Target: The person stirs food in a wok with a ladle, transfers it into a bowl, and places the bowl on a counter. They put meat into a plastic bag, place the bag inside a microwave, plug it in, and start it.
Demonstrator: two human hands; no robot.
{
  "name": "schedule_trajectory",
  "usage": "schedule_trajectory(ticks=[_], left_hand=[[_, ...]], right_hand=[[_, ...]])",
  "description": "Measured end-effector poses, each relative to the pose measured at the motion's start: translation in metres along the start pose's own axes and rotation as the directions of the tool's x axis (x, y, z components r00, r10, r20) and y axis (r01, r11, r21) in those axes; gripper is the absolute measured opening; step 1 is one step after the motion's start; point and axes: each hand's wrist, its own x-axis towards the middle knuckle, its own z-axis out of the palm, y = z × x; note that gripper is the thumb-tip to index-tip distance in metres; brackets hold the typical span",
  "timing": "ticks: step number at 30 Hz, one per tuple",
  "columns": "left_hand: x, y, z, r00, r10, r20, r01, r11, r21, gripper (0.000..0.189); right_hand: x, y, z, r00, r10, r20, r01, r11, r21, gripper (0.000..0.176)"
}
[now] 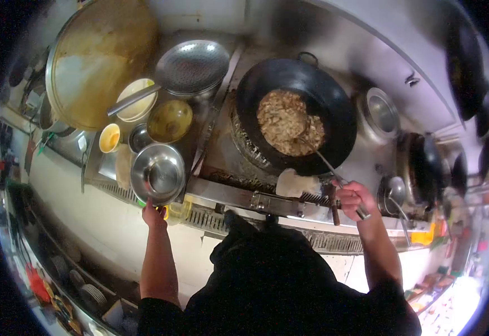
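My right hand [355,200] is closed round the handle of a long metal ladle [329,166], which slants down into a black wok [334,106]. Brown, chopped-looking food [281,117] lies in the wok and hides most of the ladle's head. With my left hand [153,214] I grip the near rim of a shiny steel bowl [160,196]; its inside looks bare. That bowl is at the front edge of the counter, left of the wok. Below the wok, a pale cloth [297,183] rests on the stove's front ledge.
Left of the wok are a perforated strainer [193,66], a yellowish bowl [170,121], a small yellow cup [110,138] and a large round lid or pan [104,61]. Right of it stand a metal pot [381,112] and another ladle [399,207].
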Motion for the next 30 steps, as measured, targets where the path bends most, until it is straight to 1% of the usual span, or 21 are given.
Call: schedule_trajectory(ticks=[1,4,5,6,7,8,9,10,12,14,18,19,20,21,22,23,24,26,27,29,30], left_hand=[[0.012,-0.009,-0.005,0.997,0.036,0.072,-0.034,0.999,-0.035,0.023],[0.007,0.0,-0.006,0.995,0.021,0.096,-0.018,0.999,-0.036,0.015],[-0.002,0.007,-0.001,0.999,-0.005,0.054,0.012,0.991,-0.132,0.013],[0.002,0.004,-0.007,0.998,-0.004,0.066,0.012,0.992,-0.122,0.013],[0.001,-0.001,-0.018,0.995,0.048,0.089,-0.041,0.996,-0.081,0.014],[0.002,-0.006,-0.025,0.989,0.097,0.113,-0.093,0.995,-0.041,0.016],[-0.049,0.045,-0.002,0.996,-0.093,-0.001,0.088,0.951,-0.297,0.019],[-0.054,0.049,-0.007,0.996,-0.092,0.003,0.089,0.952,-0.292,0.019],[-0.068,0.058,-0.014,0.996,-0.089,-0.005,0.086,0.973,-0.214,0.019],[-0.088,0.072,-0.013,0.997,-0.078,0.005,0.077,0.964,-0.256,0.018],[-0.119,0.089,-0.008,0.998,0.059,0.037,-0.049,0.972,-0.229,0.017],[-0.13,0.096,-0.002,0.993,0.103,0.062,-0.085,0.966,-0.244,0.017],[-0.148,0.11,0.008,0.992,0.109,0.059,-0.091,0.966,-0.244,0.017],[-0.169,0.127,0.023,0.987,0.137,0.081,-0.112,0.959,-0.262,0.017],[-0.184,0.135,0.032,0.981,0.167,0.102,-0.133,0.95,-0.281,0.017],[-0.187,0.13,0.03,0.959,0.202,0.197,-0.14,0.947,-0.29,0.02],[-0.203,0.135,0.04,0.958,0.21,0.194,-0.149,0.946,-0.289,0.02],[-0.237,0.147,0.061,0.923,0.247,0.295,-0.156,0.941,-0.299,0.02],[-0.249,0.15,0.067,0.921,0.253,0.295,-0.165,0.942,-0.293,0.02],[-0.273,0.153,0.082,0.866,0.231,0.442,-0.195,0.973,-0.127,0.021],[-0.297,0.162,0.098,0.862,0.23,0.451,-0.199,0.973,-0.117,0.021]], right_hand=[[-0.006,0.011,0.013,0.999,-0.031,-0.016,0.031,0.999,0.014,0.024],[-0.021,0.033,0.043,0.99,-0.108,-0.093,0.104,0.993,-0.05,0.027],[-0.024,0.04,0.057,0.94,-0.262,-0.219,0.141,0.882,-0.451,0.031],[-0.026,0.044,0.067,0.858,-0.438,-0.267,0.077,0.625,-0.777,0.035],[-0.028,0.045,0.069,0.82,-0.518,-0.243,0.02,0.451,-0.892,0.039],[-0.028,0.047,0.07,0.816,-0.52,-0.251,0.019,0.458,-0.889,0.039],[-0.029,0.048,0.071,0.757,-0.639,-0.134,-0.097,0.092,-0.991,0.041],[-0.03,0.049,0.074,0.715,-0.699,0.026,-0.238,-0.277,-0.931,0.042],[-0.035,0.053,0.078,0.694,-0.719,-0.048,-0.297,-0.224,-0.928,0.047],[-0.04,0.054,0.06,0.724,-0.679,0.118,-0.296,-0.462,-0.836,0.057],[-0.042,0.047,0.045,0.781,-0.567,0.261,-0.155,-0.582,-0.798,0.066],[-0.038,0.041,0.048,0.835,-0.546,0.065,-0.317,-0.574,-0.755,0.068],[-0.037,0.032,0.048,0.842,-0.521,-0.139,-0.465,-0.572,-0.675,0.07],[-0.032,0.02,0.032,0.843,-0.52,-0.134,-0.461,-0.572,-0.679,0.07],[-0.019,0.006,0.006,0.817,-0.572,-0.077,-0.497,-0.629,-0.598,0.072],[-0.014,-0.006,-0.013,0.788,-0.615,-0.015,-0.535,-0.673,-0.511,0.074],[-0.019,-0.018,-0.019,0.789,-0.614,-0.009,-0.529,-0.673,-0.517,0.074],[-0.027,-0.042,-0.033,0.762,-0.627,0.162,-0.48,-0.715,-0.509,0.073],[-0.036,-0.054,-0.032,0.761,-0.628,0.163,-0.476,-0.711,-0.518,0.073],[-0.072,-0.079,-0.021,0.744,-0.619,0.253,-0.382,-0.703,-0.6,0.071],[-0.09,-0.092,-0.012,0.755,-0.623,0.203,-0.349,-0.644,-0.681,0.07]])
